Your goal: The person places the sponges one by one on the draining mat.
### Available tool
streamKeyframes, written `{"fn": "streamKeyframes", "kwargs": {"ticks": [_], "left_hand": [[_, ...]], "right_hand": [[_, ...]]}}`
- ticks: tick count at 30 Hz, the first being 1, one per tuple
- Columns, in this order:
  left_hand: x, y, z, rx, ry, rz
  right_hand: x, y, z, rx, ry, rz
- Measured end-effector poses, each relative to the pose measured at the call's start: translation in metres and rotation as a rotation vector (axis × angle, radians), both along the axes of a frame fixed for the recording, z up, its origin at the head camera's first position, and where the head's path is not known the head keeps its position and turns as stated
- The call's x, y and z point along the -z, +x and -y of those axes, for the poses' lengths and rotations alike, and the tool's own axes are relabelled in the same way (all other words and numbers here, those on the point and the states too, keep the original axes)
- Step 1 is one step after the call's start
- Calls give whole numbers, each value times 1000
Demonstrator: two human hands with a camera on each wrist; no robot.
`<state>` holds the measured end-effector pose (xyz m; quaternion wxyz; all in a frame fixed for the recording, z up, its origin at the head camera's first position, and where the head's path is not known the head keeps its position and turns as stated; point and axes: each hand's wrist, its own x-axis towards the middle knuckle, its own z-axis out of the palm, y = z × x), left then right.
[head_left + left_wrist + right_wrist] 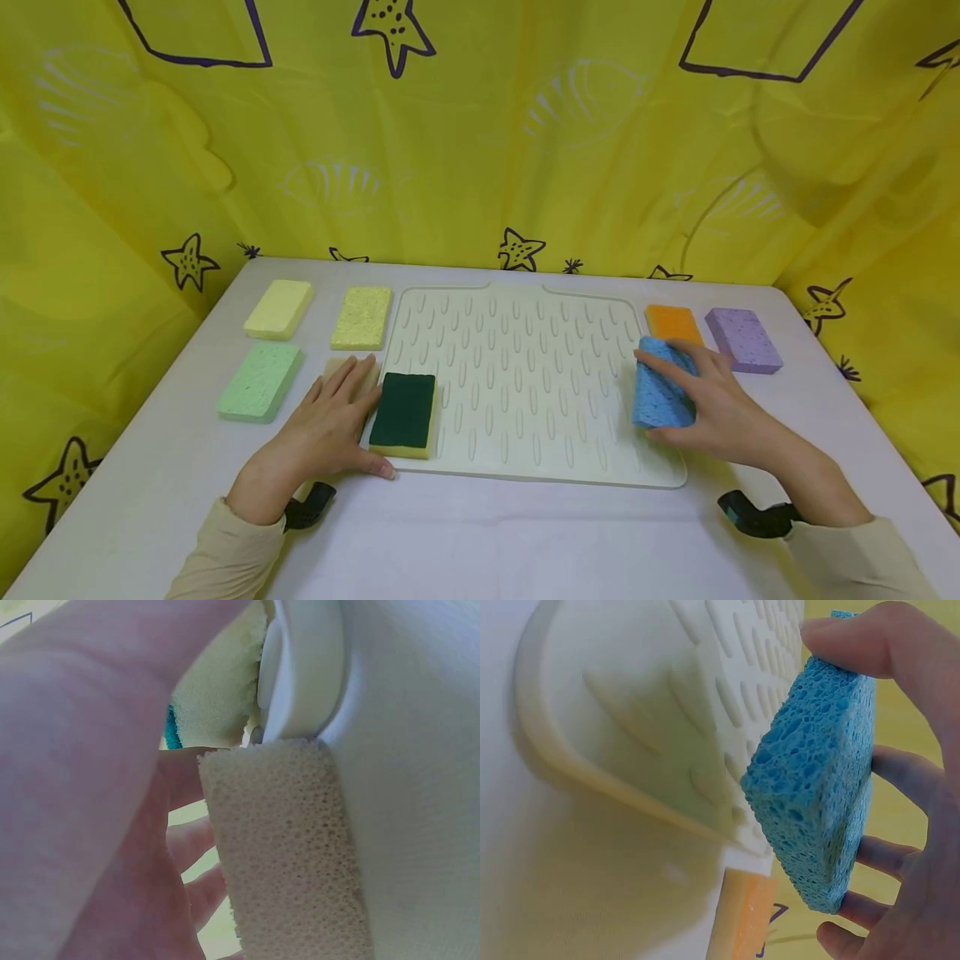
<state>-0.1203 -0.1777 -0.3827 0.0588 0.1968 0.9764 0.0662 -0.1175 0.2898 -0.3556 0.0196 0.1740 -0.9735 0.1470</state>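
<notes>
My right hand (712, 400) pinches a blue sponge (660, 392) between thumb and fingers, over the right edge of a white ridged mat (517, 375). In the right wrist view the blue sponge (817, 757) is tilted and held off the mat. At the mat's left edge my left hand (330, 425) lies over a beige porous sponge (285, 847), its fingers extended and spread. The hand hides most of that sponge in the head view. Beside these fingers, a yellow sponge with a dark green scouring face (405, 410) lies on the mat's left front part, green side up.
Left of the mat lie a pale yellow sponge (279, 309), a speckled yellow sponge (362, 318) and a light green sponge (260, 382). To the right are an orange sponge (673, 323) and a purple sponge (742, 340). A yellow patterned curtain (465, 167) surrounds the white table (525, 542).
</notes>
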Motion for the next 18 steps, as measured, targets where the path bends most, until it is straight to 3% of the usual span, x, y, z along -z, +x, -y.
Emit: {"fn": "streamKeyframes", "kwargs": {"ticks": [18], "left_hand": [[3, -1, 1, -1, -5, -7]], "right_hand": [[2, -3, 28, -31, -42, 13]]}}
